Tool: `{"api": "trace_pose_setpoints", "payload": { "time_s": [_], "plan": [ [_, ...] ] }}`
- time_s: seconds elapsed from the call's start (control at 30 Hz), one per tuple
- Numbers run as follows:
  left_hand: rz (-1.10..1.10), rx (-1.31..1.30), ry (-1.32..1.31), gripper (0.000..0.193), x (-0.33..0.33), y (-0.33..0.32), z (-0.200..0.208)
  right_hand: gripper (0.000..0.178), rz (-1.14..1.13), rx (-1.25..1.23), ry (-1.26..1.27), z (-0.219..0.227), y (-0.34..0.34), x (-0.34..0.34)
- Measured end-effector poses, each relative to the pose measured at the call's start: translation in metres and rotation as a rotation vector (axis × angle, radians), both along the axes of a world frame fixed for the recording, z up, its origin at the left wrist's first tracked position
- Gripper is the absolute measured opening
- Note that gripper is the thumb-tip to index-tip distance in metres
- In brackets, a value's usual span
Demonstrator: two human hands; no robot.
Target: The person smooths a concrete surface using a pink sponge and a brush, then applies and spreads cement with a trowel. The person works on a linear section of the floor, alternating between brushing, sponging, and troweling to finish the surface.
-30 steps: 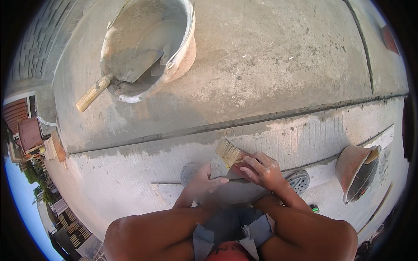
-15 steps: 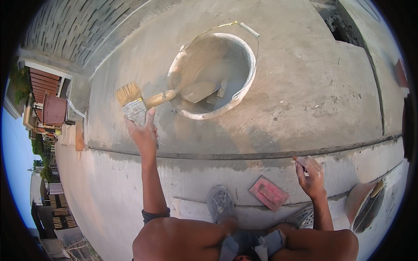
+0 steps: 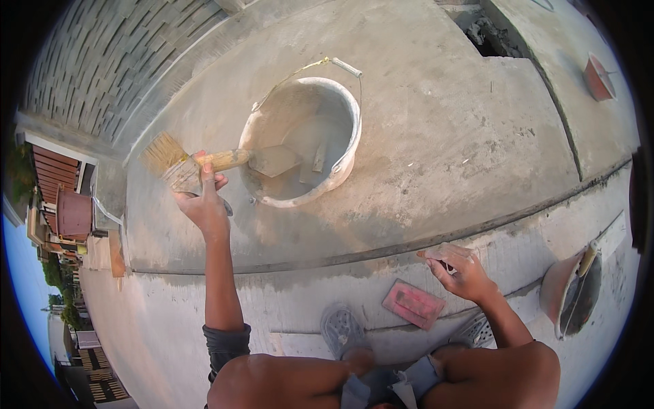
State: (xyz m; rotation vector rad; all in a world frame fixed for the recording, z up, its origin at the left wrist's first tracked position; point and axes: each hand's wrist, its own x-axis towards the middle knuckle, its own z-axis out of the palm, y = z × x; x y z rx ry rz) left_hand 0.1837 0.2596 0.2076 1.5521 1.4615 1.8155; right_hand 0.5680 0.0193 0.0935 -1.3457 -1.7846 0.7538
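My left hand (image 3: 208, 204) is closed around a wide paintbrush (image 3: 184, 174), its pale bristles pointing up and away to the left. Against its fingers lies the wooden handle of a trowel (image 3: 276, 161); I cannot tell whether they grip it. That handle crosses the rim of a round, mortar-stained bucket (image 3: 351, 160), with the blade inside over murky water. My right hand (image 3: 463, 273) is held curled above the step edge, a small brownish tip showing at its fingers. Below it lies a pink rectangular float (image 3: 414, 305).
Smooth grey concrete (image 3: 436, 136) spreads around the bucket, bounded by a groove on my side. At the right stands a second bucket (image 3: 555, 300) with a tool across it. A broken hole (image 3: 487, 37) and a reddish basin (image 3: 599, 78) are at the far right.
My view has shifted, so the bucket appears further left and lower. My left hand's fingers have come up around the trowel handle beside the brush. My right hand has moved left.
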Motion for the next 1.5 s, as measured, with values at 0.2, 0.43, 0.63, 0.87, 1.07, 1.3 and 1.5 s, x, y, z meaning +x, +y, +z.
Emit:
{"api": "trace_pose_setpoints", "payload": {
  "time_s": [0.2,0.43,0.63,0.87,1.07,1.3,1.5],
  "plan": [
    [0.048,0.296,0.117,0.045,0.059,-0.062,0.061,0.039,0.228,-0.209,0.502,0.052,0.061,-0.052],
    [-0.165,0.303,-0.212,0.053,0.130,-0.151,0.021,0.092,0.177,-0.516,1.442,0.120,0.092,-0.115],
    [-0.593,-0.070,-0.221,0.066,0.115,-0.194,-0.053,0.059,-0.147,-0.787,1.440,0.096,0.050,-0.067],
    [-1.049,-0.662,-0.307,0.057,0.116,-0.215,-0.089,0.032,-0.600,-0.508,1.452,0.051,0.004,-0.031],
    [-0.770,-1.162,-0.314,0.031,0.080,-0.258,-0.143,0.036,-1.074,-0.490,0.345,-0.011,-0.110,0.083],
    [-0.530,-1.288,-0.254,0.028,0.046,-0.303,-0.199,0.042,-1.237,-0.663,-0.131,-0.078,-0.176,0.148],
    [-0.425,-1.330,-0.357,0.030,0.041,-0.294,-0.215,0.042,-1.255,-0.568,-0.227,-0.104,-0.173,0.179]
  ]
}}
